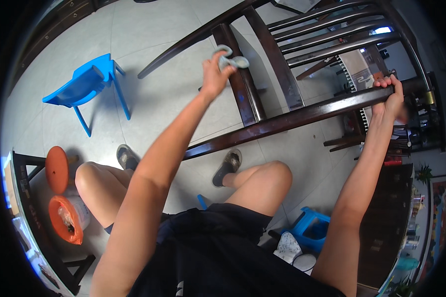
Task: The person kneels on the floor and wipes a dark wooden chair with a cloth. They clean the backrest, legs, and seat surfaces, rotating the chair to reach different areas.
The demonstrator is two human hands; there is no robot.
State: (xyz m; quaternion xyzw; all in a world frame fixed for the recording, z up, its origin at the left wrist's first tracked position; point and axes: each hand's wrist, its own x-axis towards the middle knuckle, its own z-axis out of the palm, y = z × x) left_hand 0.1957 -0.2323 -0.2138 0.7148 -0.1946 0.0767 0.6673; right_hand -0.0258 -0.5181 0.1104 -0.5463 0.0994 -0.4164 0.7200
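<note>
A dark, glossy wooden chair (pixel 267 126) lies tilted across the space before me, its curved slats at the upper right. My left hand (pixel 215 74) pinches a folded, pale blue-green cloth or thin pad (pixel 239 62), its loops curling beside a crosspiece of the frame. Whether the cloth touches the wood cannot be told. Farther right, my right hand (pixel 390 94) is wrapped around the chair's long rail near the brass-coloured fitting (pixel 430 97).
A blue plastic chair (pixel 78 86) stands at the left. Nearer are a round orange-red stool (pixel 56 170) and a bin with an orange liner (pixel 55 208). A blue stool (pixel 301 222) is beside me at the lower right, near a dark cabinet (pixel 383 222).
</note>
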